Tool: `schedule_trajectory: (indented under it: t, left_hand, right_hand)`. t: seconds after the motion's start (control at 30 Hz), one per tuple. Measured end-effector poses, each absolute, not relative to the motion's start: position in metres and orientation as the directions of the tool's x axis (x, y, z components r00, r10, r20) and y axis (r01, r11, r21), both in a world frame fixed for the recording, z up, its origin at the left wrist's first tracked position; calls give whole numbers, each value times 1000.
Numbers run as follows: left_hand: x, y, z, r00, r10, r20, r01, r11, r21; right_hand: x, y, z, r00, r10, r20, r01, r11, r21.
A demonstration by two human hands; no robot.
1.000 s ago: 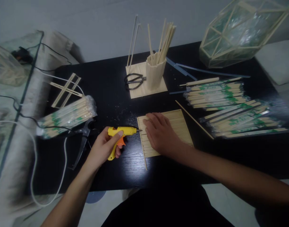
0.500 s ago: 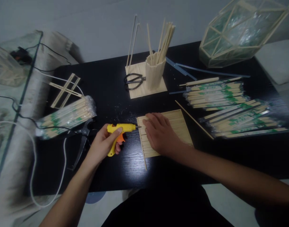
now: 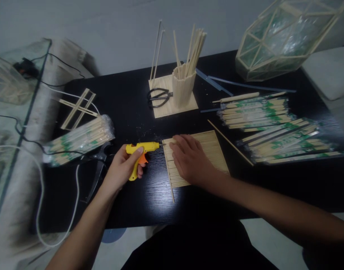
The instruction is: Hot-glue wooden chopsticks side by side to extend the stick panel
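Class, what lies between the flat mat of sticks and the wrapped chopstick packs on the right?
One loose stick lies slanted on the black table between the mat and the packs, seen in the head view.

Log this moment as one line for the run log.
left hand: grips yellow glue gun, nozzle at corner of chopstick mat | right hand: flat on chopstick mat
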State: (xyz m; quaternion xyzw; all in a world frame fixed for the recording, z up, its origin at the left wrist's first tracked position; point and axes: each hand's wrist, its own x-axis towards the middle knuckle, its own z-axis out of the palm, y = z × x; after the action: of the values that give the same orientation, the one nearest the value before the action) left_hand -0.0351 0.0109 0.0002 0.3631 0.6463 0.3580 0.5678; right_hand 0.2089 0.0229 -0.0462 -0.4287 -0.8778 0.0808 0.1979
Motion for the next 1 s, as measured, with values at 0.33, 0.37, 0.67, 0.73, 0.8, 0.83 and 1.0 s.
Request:
schedule_trajectory:
  t: [0.33, 0.37, 0.67, 0.73, 0.8, 0.83, 1.0]
  left_hand:
    - [-37, 9, -2, -98, 874, -476, 81, 484, 871]
    - [-37, 8, -2, -95, 872, -480, 84, 487, 869]
    - [-36, 8, -1, -92, 868, -488, 101, 496, 862]
    - [-36, 7, -1, -99, 864, -494, 105, 502, 858]
    - [-36, 6, -1, -104, 863, -495, 103, 504, 857]
    - [-36, 6, -1, -105, 862, -496, 100, 505, 857]
    - [-36, 3, -2, -101, 864, -494, 94, 502, 860]
  right_hand:
    - [209, 22, -46, -552, 793, 259, 720, 609, -332]
    - [209, 22, -46, -552, 793, 258, 719, 610, -334]
    - [209, 23, -45, -549, 793, 263, 725, 609, -323]
    - [209, 23, -45, -549, 795, 260, 724, 607, -328]
    - [209, 23, -45, -552, 792, 262, 721, 611, -328]
    - [209, 23, -45, -553, 791, 263, 720, 612, -327]
    - [209, 23, -44, -559, 788, 260, 721, 616, -317]
